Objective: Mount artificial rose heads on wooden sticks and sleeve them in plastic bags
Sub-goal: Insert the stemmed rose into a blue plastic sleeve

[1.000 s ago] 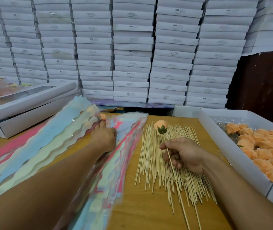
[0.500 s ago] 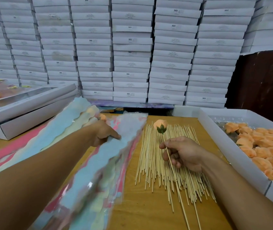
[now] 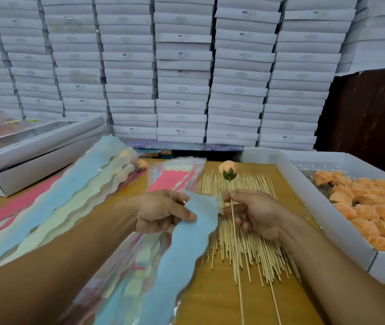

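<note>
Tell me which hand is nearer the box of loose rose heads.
Right. The right hand holds a stick over the stick pile, beside the box; the left hand, holding a blue bag, is farther away.

Soft even light, wide-angle edge bowing

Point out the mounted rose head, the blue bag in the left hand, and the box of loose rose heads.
mounted rose head [image 3: 227, 168]: head view, on its peach petals.
blue bag [image 3: 194, 231]: head view, on its blue upper part.
box of loose rose heads [image 3: 322, 205]: head view, on its white near wall.

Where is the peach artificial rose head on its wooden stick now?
In the head view, centre: the peach rose head stands above the loose wooden sticks, its stick pinched by the right hand.
</note>
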The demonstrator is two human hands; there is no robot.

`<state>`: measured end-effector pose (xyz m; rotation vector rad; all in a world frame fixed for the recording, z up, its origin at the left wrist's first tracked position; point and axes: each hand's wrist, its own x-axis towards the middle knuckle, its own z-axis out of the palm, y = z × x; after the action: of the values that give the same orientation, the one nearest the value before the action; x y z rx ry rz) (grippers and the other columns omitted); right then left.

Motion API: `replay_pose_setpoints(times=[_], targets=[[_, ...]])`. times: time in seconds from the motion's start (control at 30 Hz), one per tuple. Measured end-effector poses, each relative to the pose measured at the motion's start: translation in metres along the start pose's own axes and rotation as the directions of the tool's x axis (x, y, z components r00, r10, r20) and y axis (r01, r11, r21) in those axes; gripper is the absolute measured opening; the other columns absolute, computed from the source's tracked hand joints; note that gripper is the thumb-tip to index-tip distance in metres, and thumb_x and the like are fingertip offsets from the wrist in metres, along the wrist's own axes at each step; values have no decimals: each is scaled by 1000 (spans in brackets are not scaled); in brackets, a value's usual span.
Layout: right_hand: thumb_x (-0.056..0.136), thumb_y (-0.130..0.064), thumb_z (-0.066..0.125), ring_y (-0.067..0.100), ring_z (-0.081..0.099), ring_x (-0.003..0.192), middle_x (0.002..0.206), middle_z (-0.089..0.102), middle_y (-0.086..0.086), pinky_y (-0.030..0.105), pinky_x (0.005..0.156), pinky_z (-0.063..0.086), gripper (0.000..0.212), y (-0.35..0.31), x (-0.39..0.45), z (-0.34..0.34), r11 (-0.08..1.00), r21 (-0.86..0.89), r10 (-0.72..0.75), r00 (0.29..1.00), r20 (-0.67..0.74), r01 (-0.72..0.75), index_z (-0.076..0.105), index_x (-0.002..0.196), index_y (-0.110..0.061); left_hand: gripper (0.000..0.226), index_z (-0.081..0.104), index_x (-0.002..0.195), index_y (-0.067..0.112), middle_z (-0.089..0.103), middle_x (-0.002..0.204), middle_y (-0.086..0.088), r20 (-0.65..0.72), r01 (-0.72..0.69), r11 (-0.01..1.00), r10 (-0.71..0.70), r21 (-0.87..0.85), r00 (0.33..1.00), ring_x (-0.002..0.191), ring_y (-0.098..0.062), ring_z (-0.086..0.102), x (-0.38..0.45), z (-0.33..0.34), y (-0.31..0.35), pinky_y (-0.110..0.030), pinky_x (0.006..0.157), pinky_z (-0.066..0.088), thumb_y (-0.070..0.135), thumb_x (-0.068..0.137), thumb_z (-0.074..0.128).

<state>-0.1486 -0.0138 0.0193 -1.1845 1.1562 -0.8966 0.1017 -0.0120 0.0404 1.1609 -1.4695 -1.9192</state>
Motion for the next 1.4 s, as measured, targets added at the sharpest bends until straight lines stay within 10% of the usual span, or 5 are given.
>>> replay_pose_setpoints(times=[0.1, 0.4, 0.57, 1.0, 1.4], targets=[[105, -21, 48, 10, 54, 47, 89, 75, 9, 21, 39, 39, 22, -1, 1, 0, 997, 70, -24, 998, -61, 29, 66, 106, -8, 27, 76, 75, 8, 75, 78, -11, 94, 13, 998, -19, 66, 995, 65, -18, 74, 0, 3, -3, -24, 54, 58, -15, 84, 63], [102, -18, 55, 10, 52, 47, 80, 73, 7, 20, 38, 38, 23, 1, -2, 7, 997, 48, -66, 997, 36, 65, 73, 96, -7, 58, 77, 106, 10, 71, 116, -17, 48, 62, 998, -60, -31, 997, 100, -30, 71, 6, 1, 1, -43, 81, 62, 54, 70, 82], [104, -17, 52, 10, 54, 48, 81, 72, 11, 20, 39, 41, 22, -1, -6, 12, 998, 39, -61, 992, 111, 57, 69, 101, -3, 42, 61, 127, -4, 68, 123, -22, -249, -1, 977, -54, -215, 967, 105, -35, 67, 26, -1, 3, -45, 90, 57, 24, 96, 63], [105, -23, 48, 8, 50, 40, 73, 71, 16, 17, 32, 35, 18, -12, -6, -13, 990, 143, -27, 998, 54, 19, 61, 106, -11, 19, 77, 94, -4, 75, 98, -22, -109, -60, 974, 37, -219, 993, 80, -33, 75, 21, -11, -10, -40, 66, 62, 5, 80, 69], [107, -10, 40, 0, 51, 39, 63, 64, 1, 8, 36, 39, 25, -57, 19, -41, 844, 523, -33, 984, -172, 120, 58, 89, -6, 41, 76, 100, -2, 73, 99, -24, -123, -136, 990, 141, 45, 982, 85, -35, 70, 16, -1, -12, -47, 89, 53, 4, 61, 89]])
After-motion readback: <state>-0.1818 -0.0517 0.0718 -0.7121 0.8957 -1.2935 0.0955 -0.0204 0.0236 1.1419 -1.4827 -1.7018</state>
